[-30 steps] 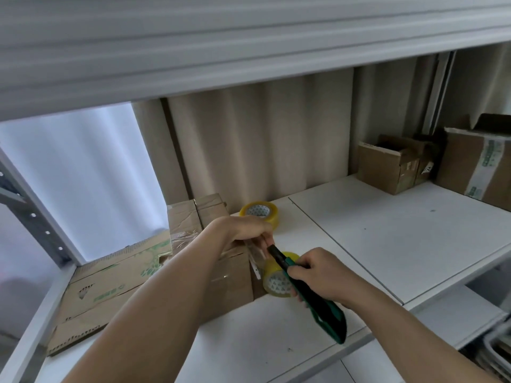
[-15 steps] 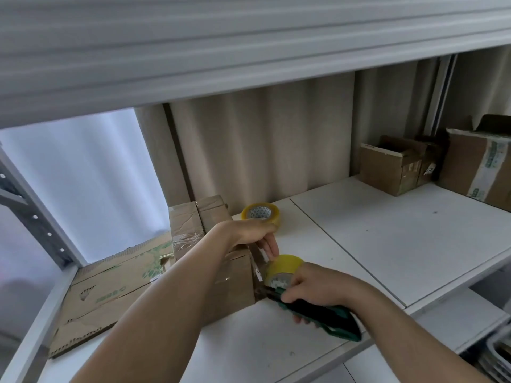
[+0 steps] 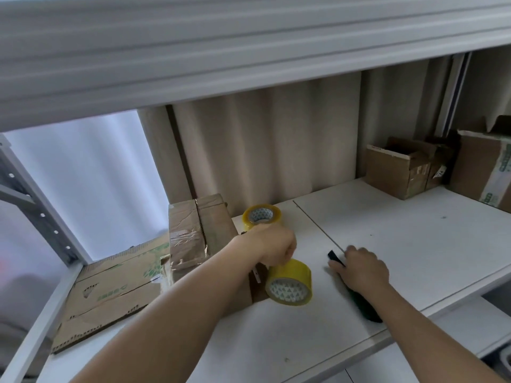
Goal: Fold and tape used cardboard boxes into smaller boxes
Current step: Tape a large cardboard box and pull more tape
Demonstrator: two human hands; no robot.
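Cardboard box (image 3: 199,239) sits between flattened cardboard (image 3: 110,294) and tape rolls; left hand (image 3: 273,244) grips one roll (image 3: 290,281), right hand (image 3: 362,269) presses cutter (image 3: 336,257).

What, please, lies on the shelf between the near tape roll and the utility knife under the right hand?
In the head view, nothing: bare white shelf separates the near tape roll from the utility knife beneath the right hand.

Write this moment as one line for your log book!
left hand: holds tape roll | right hand: rests on cutter on shelf | box: taped
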